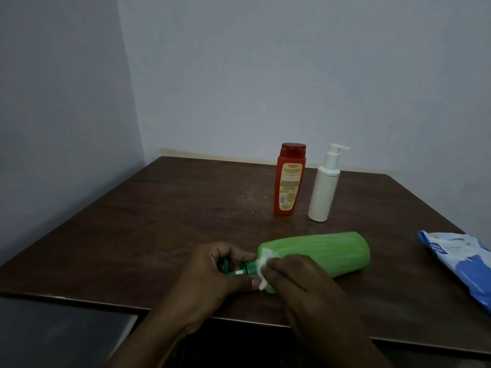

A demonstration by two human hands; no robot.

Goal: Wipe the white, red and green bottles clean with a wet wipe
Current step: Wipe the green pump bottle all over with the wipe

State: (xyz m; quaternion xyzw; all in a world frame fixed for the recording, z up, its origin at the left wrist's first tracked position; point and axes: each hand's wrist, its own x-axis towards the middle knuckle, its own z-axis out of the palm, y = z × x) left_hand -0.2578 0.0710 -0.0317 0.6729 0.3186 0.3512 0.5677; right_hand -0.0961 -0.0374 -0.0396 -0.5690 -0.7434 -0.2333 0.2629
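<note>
Lying on its side near the tabletop's (159, 221) front edge, the green bottle (318, 253) points its pump left. I see my left hand (225, 269) gripping the pump neck and my right hand (300, 282) pinching the wet wipe (263, 261) against its shoulder. The red bottle (289, 181) and white bottle (324, 187) stand upright behind, the wipe packet (462, 258) at right

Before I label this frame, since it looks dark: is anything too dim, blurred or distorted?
Head view: dim light, no glare; the wide lens tilts the white bottle; the left hand, right hand and wet wipe on the green bottle look soft; the red bottle has unreadable print.
</note>
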